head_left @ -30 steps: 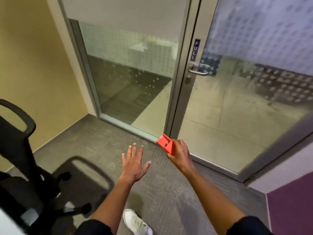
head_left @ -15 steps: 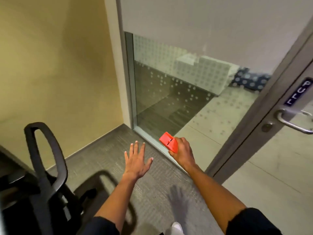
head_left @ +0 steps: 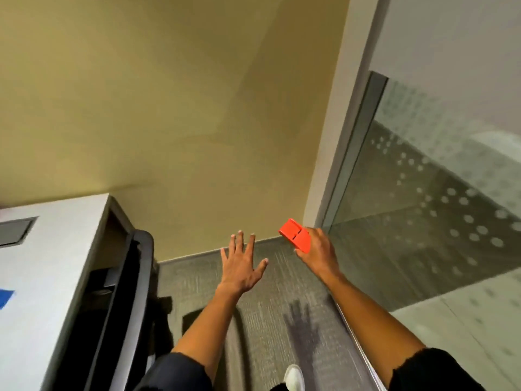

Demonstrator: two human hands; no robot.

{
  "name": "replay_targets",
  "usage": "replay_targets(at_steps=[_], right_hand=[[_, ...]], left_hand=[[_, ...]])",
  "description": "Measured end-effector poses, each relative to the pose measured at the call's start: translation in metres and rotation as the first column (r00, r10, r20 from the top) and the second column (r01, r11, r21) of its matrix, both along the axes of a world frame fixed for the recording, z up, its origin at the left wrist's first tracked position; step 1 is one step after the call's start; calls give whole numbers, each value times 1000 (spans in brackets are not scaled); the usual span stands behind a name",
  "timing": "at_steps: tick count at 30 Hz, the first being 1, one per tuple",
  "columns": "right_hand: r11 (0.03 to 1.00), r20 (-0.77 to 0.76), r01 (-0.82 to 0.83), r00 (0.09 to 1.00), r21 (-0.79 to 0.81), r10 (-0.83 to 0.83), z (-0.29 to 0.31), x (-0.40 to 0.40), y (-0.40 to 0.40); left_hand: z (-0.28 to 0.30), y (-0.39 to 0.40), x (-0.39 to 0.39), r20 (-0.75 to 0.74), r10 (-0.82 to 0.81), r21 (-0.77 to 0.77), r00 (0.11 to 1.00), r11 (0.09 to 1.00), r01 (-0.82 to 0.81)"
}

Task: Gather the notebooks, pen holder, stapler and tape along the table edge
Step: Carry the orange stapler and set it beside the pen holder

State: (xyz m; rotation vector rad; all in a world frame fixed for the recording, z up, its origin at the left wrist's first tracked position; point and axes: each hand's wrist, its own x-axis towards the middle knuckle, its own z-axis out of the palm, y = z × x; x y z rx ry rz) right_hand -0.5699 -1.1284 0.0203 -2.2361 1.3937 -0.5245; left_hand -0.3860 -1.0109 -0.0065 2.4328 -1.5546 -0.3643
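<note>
My right hand (head_left: 320,251) is closed around a small orange wedge-shaped item (head_left: 294,238) with a slot in its top. I cannot tell whether it is the stapler or the tape dispenser. I hold it in the air over the grey carpet, near the room's corner. My left hand (head_left: 241,266) is stretched forward beside it, palm down, fingers spread, holding nothing. The white table (head_left: 42,263) shows at the left edge of the view. No notebooks or pen holder are in sight.
A black office chair (head_left: 135,277) stands tight against the table's right side. A blue scrap (head_left: 5,296) and a grey inset panel (head_left: 15,230) lie on the tabletop. The yellow wall is ahead, a frosted glass wall (head_left: 423,207) to the right. My white shoe (head_left: 294,376) is below.
The view has swung left, from the glass door to the yellow wall and the table. Both hands keep the same pose, and the orange item stays in my right hand.
</note>
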Motion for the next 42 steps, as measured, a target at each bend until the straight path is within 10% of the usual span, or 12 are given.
replay_targets(at_steps=[22, 42], right_hand=[[731, -41, -682, 730, 21, 683, -10, 503, -162], [256, 42, -950, 268, 176, 963, -39, 873, 19]], left_hand=[[12, -96, 407, -161, 740, -63, 652, 652, -756], [-36, 82, 598, -198, 980, 51, -16, -6, -999]])
